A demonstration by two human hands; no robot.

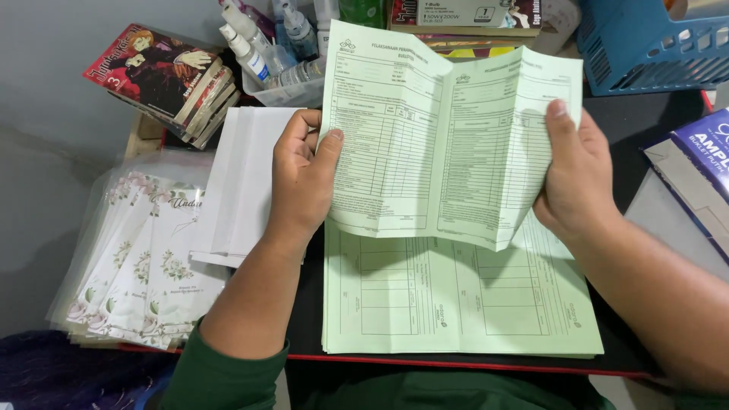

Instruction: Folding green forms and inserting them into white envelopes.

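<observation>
Black desk [311, 304], green form pile [456, 304] below; left hand [300, 178] and right hand [577, 178] grip folded green form [448, 144] at side edges, raised between them.

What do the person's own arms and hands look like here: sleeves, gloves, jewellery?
Both hands, left hand and right hand, are bare: no gloves, rings or watch visible. The forearms are uncovered; a dark green sleeve sits pushed up near the left elbow.

I hold a green form [448, 144] up by its edges, my left hand [300, 178] at nine o'clock, my right hand [577, 178] at three, the sheet creased down the middle. Under it a stack of forms [456, 304] lies on the table [630, 175]. White envelopes [243, 182] lie beside my left hand, floral cards [144, 258] at eight o'clock.
</observation>
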